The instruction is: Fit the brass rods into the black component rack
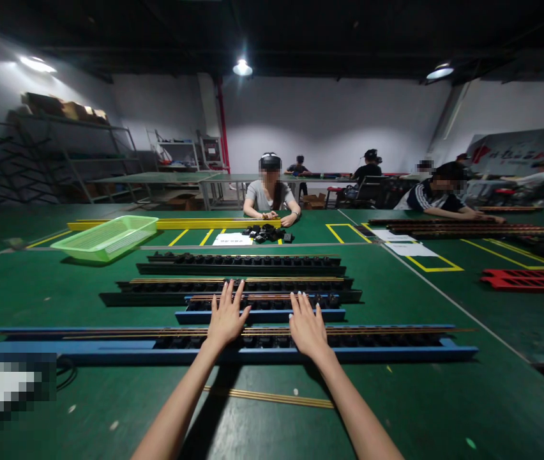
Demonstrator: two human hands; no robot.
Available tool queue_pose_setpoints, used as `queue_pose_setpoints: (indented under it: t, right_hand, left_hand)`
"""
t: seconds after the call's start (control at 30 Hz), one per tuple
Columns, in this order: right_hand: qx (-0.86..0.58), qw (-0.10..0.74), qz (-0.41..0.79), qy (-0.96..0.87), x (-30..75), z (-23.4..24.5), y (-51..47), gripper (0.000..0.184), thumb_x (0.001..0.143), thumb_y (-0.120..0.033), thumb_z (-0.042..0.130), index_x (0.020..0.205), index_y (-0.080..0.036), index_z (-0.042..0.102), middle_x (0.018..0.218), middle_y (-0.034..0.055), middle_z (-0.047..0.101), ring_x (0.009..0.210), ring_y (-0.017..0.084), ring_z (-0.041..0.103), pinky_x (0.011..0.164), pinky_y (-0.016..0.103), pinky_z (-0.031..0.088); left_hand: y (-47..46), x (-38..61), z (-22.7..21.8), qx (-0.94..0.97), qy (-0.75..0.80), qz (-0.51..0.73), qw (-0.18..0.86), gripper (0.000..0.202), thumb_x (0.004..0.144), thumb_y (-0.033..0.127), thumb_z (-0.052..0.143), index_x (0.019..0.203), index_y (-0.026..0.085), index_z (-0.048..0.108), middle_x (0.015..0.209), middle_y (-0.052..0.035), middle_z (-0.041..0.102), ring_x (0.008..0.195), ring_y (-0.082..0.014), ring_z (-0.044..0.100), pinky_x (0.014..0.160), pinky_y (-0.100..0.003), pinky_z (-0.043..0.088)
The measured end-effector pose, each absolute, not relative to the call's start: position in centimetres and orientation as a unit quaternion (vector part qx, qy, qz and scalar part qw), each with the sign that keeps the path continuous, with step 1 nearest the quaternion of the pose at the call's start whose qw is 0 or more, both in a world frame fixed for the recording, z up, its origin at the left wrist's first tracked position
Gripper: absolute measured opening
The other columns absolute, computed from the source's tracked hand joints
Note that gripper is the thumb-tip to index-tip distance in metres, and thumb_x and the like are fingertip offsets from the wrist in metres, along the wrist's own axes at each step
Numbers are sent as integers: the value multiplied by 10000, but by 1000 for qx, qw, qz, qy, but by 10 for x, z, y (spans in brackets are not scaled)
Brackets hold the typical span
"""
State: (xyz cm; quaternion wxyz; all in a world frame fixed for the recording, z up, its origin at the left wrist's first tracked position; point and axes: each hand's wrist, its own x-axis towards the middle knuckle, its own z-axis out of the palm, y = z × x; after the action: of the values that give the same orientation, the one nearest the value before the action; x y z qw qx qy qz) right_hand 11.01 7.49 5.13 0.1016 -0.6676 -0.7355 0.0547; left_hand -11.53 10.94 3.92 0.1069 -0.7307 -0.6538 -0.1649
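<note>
my left hand (226,317) and my right hand (306,327) are both released, palms down with the fingers spread, grasping nothing. they sit side by side over a long blue metal rail jig (315,353) lying crosswise on the green tabletop (444,409) right in front of me, its row of black slotted blocks (387,340) carrying thin brass rods (387,332). my fingers reach toward a shorter blue rail jig (262,316) just beyond it, though i cannot tell whether they touch it. past that lie two long black slotted racks (238,268), one behind the other, also lined with brass. a few loose brass strips (272,398) lie on the tabletop between my forearms. off to the left sits a translucent green plastic basket (105,237). farther out are a long yellow bar (214,224), a white sheet of paper (232,239) and a small heap of black parts (263,233), just before a seated person (271,195) across from me. to the right, another person (437,195) leans over dark racks, and a red rack (530,280) lies nearer the edge of my view.
</note>
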Motion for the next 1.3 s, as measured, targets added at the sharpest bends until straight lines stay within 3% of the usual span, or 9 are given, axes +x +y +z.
queue_pose_setpoints:
  t: [0.17,0.27,0.43,0.53,0.67,0.83,1.0,1.13,1.3]
  right_hand:
    - [-669,105,57,-734,110,50,75,615,901,-238,254,1505,-164,163,1569,71,169,1447,193,103,1148,467,76]
    - [-669,106,58,-733,110,50,75,611,903,-240,255,1503,-164,171,1568,78,171,1447,198,107,1146,470,83]
    - [-665,109,58,-737,110,52,75,608,905,-247,261,1501,-162,178,1568,85,168,1446,205,113,1144,477,102]
    - [-662,112,59,-738,111,53,74,609,905,-254,259,1500,-156,181,1566,90,175,1445,209,121,1142,482,113]
    - [-662,114,61,-739,110,52,74,606,910,-267,247,1501,-152,179,1565,91,176,1445,214,121,1143,486,111]
    - [-663,113,62,-738,110,53,74,608,910,-263,246,1502,-149,171,1567,93,163,1446,217,116,1143,493,105]
    - [-665,109,61,-737,110,54,74,610,907,-256,259,1501,-147,174,1566,94,168,1446,211,116,1145,482,103]
    - [-666,105,58,-737,110,54,74,613,907,-257,265,1503,-154,166,1568,88,164,1446,206,113,1145,479,109]
    - [-667,104,55,-736,110,53,75,612,905,-247,264,1503,-158,168,1570,88,152,1447,209,112,1144,485,112]
  left_hand:
    - [109,-114,37,-730,-655,-157,115,637,919,431,356,1490,261,130,1570,-89,174,1440,-266,156,1108,-561,230]
    - [106,-112,44,-742,-639,-155,129,602,920,389,359,1482,270,177,1563,-89,197,1439,-279,157,1114,-592,179]
    - [108,-118,64,-807,-551,-144,156,587,893,443,439,1441,414,230,1568,45,170,1449,-205,116,1170,-476,14]
    - [116,-133,63,-790,-572,-153,161,557,909,480,389,1441,383,256,1559,6,213,1444,-226,142,1155,-528,16]
    - [124,-149,48,-716,-656,-181,158,552,943,448,277,1462,262,256,1531,-125,278,1433,-306,169,1086,-668,88]
    - [122,-148,41,-716,-656,-187,150,528,944,450,289,1453,314,265,1546,-55,262,1441,-252,156,1120,-613,79]
    - [124,-157,51,-719,-653,-198,131,520,937,449,312,1441,320,302,1527,-55,313,1432,-257,188,1121,-607,86]
    - [127,-180,50,-689,-678,-228,113,537,940,450,289,1450,282,291,1531,-87,298,1435,-278,168,1093,-665,50]
    - [126,-196,39,-669,-691,-262,82,520,948,461,249,1414,261,363,1489,-99,380,1411,-256,249,1102,-623,149]
